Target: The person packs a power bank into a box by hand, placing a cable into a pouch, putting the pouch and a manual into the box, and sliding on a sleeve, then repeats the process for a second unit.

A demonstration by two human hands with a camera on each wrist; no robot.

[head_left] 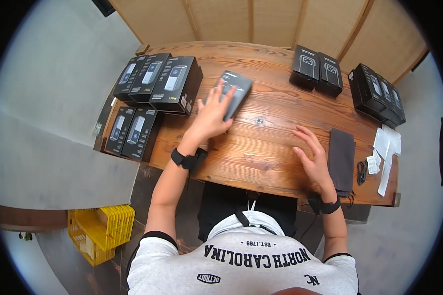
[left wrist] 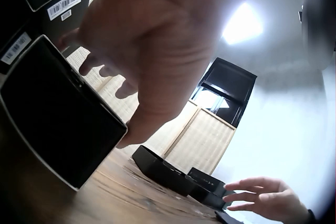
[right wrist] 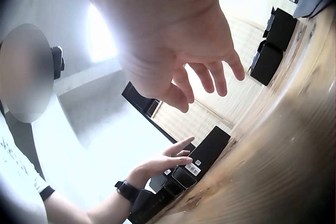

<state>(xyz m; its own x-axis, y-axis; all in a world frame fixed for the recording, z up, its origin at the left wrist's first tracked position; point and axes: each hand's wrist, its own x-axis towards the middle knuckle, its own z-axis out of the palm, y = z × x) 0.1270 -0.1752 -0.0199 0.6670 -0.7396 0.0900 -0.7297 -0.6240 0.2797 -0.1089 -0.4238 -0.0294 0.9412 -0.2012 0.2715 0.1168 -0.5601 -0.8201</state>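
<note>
My left hand (head_left: pixel 212 115) lies over a dark box (head_left: pixel 240 98) with a glossy top, left of the table's middle. Its fingers are spread and mostly straight across the top, the thumb at the box's near right edge. In the left wrist view the black end of this box (left wrist: pixel 58 119) faces the camera below the hand. Over the right half of the table, my right hand (head_left: pixel 312 157) hovers with loosely bent fingers and holds nothing. A dark grey cloth pouch (head_left: pixel 340 160) lies just to its right.
Several black printed boxes (head_left: pixel 174 81) stand at the table's left end. Two black boxes (head_left: pixel 306 68) sit at the back right, with more boxes (head_left: pixel 369 93) beyond. A coiled cable (head_left: pixel 362 172) and white wrapping (head_left: pixel 386 142) lie by the right edge. A yellow crate (head_left: pixel 118 226) is on the floor.
</note>
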